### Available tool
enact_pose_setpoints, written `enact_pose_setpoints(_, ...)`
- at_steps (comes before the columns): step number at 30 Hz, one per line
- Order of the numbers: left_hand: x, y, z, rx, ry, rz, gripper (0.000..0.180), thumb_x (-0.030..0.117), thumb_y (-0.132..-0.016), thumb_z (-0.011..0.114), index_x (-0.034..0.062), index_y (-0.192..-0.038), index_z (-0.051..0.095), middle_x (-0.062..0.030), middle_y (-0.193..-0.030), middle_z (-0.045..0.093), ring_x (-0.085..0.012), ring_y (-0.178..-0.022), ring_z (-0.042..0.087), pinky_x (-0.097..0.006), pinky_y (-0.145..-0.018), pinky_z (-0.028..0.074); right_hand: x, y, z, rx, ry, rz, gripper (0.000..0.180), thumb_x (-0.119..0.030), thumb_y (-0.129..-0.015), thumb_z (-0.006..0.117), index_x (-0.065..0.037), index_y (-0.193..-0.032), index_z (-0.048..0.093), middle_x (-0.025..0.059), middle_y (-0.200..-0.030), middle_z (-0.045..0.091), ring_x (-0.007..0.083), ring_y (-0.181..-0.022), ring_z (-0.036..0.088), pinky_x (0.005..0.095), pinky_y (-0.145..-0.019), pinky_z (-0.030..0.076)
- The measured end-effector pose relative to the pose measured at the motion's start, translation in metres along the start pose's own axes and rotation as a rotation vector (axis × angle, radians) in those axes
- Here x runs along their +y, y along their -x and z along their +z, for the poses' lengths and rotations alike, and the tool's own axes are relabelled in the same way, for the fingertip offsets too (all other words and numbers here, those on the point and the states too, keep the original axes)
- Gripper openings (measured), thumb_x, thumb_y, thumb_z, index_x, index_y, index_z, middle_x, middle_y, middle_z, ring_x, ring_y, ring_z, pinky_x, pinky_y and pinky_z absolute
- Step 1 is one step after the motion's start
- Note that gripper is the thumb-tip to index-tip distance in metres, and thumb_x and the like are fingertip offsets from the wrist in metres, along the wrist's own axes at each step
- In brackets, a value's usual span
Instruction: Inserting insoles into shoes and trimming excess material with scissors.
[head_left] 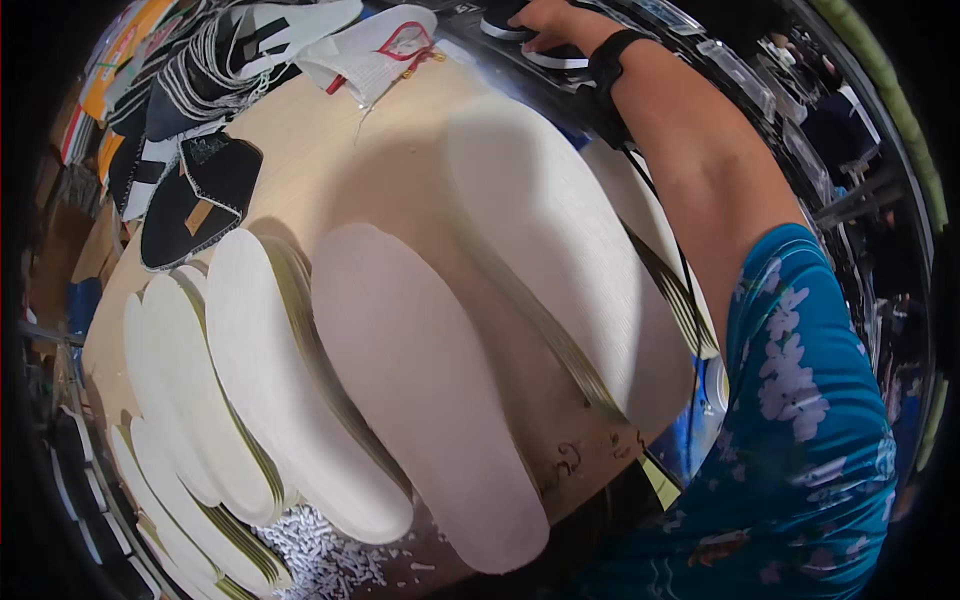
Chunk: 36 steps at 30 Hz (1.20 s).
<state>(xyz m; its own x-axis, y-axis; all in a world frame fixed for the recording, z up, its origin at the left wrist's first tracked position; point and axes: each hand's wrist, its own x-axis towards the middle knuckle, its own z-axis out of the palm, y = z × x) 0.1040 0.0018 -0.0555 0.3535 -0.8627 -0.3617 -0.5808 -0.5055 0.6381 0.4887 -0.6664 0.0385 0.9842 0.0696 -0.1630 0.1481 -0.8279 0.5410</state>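
- The right hand (550, 25) is shown beyond the far edge of the tabletop (390, 185), over the black shoes (507, 28) with white soles; it is bent downward, and whether a shoe is pinched between fingers and thumb cannot be told.
- The shoes are placed on a dark surface (510, 80) past the tabletop's far right corner.
- A dark wristband (609, 70) is worn at the wrist; the upper arm is covered by a teal sleeve (800, 400) printed with pale flowers.
- A thick stack (560, 250) of pale insoles is set toward the tabletop's right edge; a further stack (635, 200) is partly hidden behind it, near the forearm (700, 150).
- A central stack (420, 390) is laid lengthwise, its heel end extended to the near edge.
- Beside it, toward the left edge, another stack (280, 370) is seen, and more are ranged in overlapping rows down to the near left corner.
- Pale pellets (325, 550) are scattered at the near edge, between the insoles.
- At the far left corner, a black shoe upper (190, 215) is laid beside corded uppers (215, 65).
- A white cloth (365, 55) trimmed in red is draped at the far edge.
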Motion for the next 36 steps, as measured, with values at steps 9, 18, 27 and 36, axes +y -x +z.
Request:
enact_pose_setpoints(9, -0.003, -0.01, -0.011, -0.023, 0.006, 0.019, 0.019, 0.023, -0.08, 0.055, 0.0047, -0.083, 0.058, -0.0146, -0.08, 0.056, -0.0308, -0.072, 0.056, -0.041, -0.066, 0.046, -0.019, 0.003, 0.024, 0.484, -0.838, 0.727, 0.034, -0.025, -0.078, 0.065, 0.008, -0.073, 0.061, 0.02, -0.065, 0.062, 0.026, -0.049, 0.061, 0.0347, -0.046, 0.049)
enact_pose_setpoints(18, -0.007, 0.016, 0.021, 0.05, 0.004, 0.102, 0.019, 0.024, -0.08, 0.054, 0.0053, -0.08, 0.057, -0.0146, -0.076, 0.054, -0.0299, -0.068, 0.055, -0.041, -0.064, 0.045, -0.043, 0.175, -0.131, 1.097, -1.689, 0.727, 0.023, -0.023, -0.078, 0.062, -0.007, -0.063, 0.058, 0.0031, -0.05, 0.052, 0.0115, -0.03, 0.039, 0.0256, -0.031, 0.028)
enact_pose_setpoints(27, 0.054, 0.009, 0.003, 0.758, 0.344, -0.313, 0.028, 0.015, -0.087, 0.054, 0.0002, -0.111, 0.053, -0.0152, -0.1, 0.059, -0.0258, -0.084, 0.06, -0.034, -0.073, 0.048, -0.289, 0.399, -0.259, 1.143, -0.645, -0.022, 0.013, -0.013, -0.062, 0.073, -0.008, -0.065, 0.061, 0.0048, -0.057, 0.054, 0.0206, -0.047, 0.053, 0.029, -0.044, 0.04)
enact_pose_setpoints(36, 0.069, 0.059, 0.037, 1.196, 1.004, -0.47, 0.059, 0.031, -0.084, 0.059, -0.0025, -0.127, 0.035, -0.0166, -0.12, 0.047, -0.026, -0.11, 0.047, -0.037, -0.093, 0.037, -0.506, 0.472, -0.229, 0.538, -0.853, -0.599, 0.015, -0.024, -0.075, 0.059, -0.011, -0.078, 0.051, 0.0068, -0.067, 0.053, 0.0254, -0.055, 0.058, 0.0382, -0.045, 0.045)
